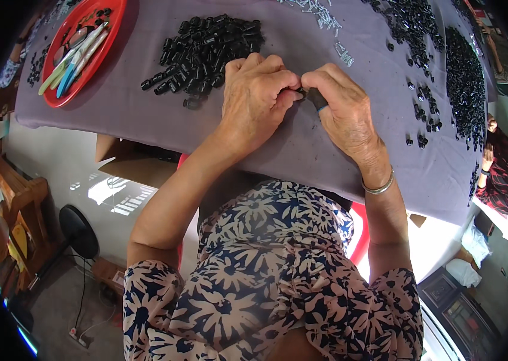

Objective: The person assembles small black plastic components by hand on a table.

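Note:
Over the cloth-covered table, my left hand (254, 99) and my right hand (345, 108) meet at their fingertips. Both are closed in a pinch around a small black part (302, 94), mostly hidden by the fingers. A dark wrap with a blue edge (319, 103) covers part of a right finger, and a metal bangle (380, 184) circles that wrist. Just beyond my left hand lies a heap of short black cylindrical parts (211, 50). Small shiny metal pins or screws (343, 54) are scattered past my right hand.
A red tray (115, 31) with pens or similar slim tools (79, 60) and black bits stands at the far left. More small black parts (465, 84) spread along the right side of the purple-grey cloth (146, 120). Another person (503, 174) is at the right edge.

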A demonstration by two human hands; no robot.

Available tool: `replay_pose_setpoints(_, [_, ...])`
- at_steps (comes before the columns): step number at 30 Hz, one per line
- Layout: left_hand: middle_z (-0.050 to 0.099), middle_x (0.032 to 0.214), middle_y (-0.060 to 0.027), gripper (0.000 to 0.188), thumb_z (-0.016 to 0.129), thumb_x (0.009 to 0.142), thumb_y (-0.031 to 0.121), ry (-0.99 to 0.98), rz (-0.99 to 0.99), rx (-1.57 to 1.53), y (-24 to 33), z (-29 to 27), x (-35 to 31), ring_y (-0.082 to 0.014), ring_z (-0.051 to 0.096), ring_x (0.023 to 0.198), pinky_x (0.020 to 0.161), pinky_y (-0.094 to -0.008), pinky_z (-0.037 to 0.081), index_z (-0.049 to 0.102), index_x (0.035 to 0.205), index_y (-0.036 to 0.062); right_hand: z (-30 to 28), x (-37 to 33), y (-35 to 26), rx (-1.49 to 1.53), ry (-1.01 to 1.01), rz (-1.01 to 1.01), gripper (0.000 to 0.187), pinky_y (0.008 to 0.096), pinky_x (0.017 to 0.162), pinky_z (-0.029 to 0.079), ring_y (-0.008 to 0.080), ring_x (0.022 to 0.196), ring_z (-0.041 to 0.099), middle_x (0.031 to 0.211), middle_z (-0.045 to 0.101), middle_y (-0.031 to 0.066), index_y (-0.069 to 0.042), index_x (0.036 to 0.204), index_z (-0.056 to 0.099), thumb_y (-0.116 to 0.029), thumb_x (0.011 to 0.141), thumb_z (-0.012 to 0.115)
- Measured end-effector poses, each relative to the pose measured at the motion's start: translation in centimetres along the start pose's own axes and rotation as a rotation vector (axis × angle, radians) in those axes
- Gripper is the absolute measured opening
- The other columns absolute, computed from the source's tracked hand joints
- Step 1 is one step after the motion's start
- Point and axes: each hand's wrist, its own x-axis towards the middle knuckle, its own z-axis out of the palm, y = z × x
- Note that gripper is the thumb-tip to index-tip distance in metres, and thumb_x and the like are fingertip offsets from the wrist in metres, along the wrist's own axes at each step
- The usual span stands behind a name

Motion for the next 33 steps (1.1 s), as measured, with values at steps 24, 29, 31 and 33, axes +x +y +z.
replay_pose_setpoints(24, [0.057,0.078,-0.0011,0.020,0.077,0.068,0.002,-0.025,0.029,-0.035,0.2,-0.6,0.2,-0.0228,0.053,0.077,0.080,-0.0371,0.037,0.067,0.084,0.0090,-2.4,1.0,0.6,0.317,-0.098,0.227,0.046,0.0304,0.073,0.053,0.0154,0.078,0.065,0.087,0.069,0.0047,-0.006,0.108,0.065,0.020,0.072,0.051])
replay_pose_setpoints(29, [0.058,0.078,0.0002,0.022,0.079,0.068,0.001,-0.018,0.030,-0.049,0.4,-0.6,0.4,-0.0226,0.054,0.077,0.081,-0.0376,0.038,0.068,0.084,0.0101,-8.6,0.4,9.2,-0.223,0.270,0.260,0.033,0.0252,0.079,0.053,0.0120,0.083,0.068,0.092,0.071,0.0057,-0.004,0.103,0.070,0.014,0.080,0.055])
replay_pose_setpoints(31, [0.058,0.078,0.0006,0.021,0.079,0.069,0.001,-0.010,0.028,-0.050,0.6,-0.5,0.5,-0.0226,0.054,0.077,0.081,-0.0377,0.038,0.068,0.084,0.0104,-10.2,0.5,11.1,-0.302,0.226,0.333,0.034,0.0249,0.075,0.052,0.0132,0.078,0.066,0.087,0.068,0.0058,-0.005,0.103,0.070,0.011,0.079,0.053])
replay_pose_setpoints(33, [0.058,0.078,0.0009,0.021,0.079,0.069,0.002,-0.006,0.030,-0.050,0.7,-0.5,0.6,-0.0225,0.054,0.078,0.081,-0.0379,0.038,0.068,0.084,0.0106,-11.0,0.5,12.7,-0.400,0.158,0.363,0.037,0.0286,0.077,0.053,0.0200,0.080,0.068,0.088,0.068,0.0082,-0.005,0.103,0.070,0.011,0.076,0.051])
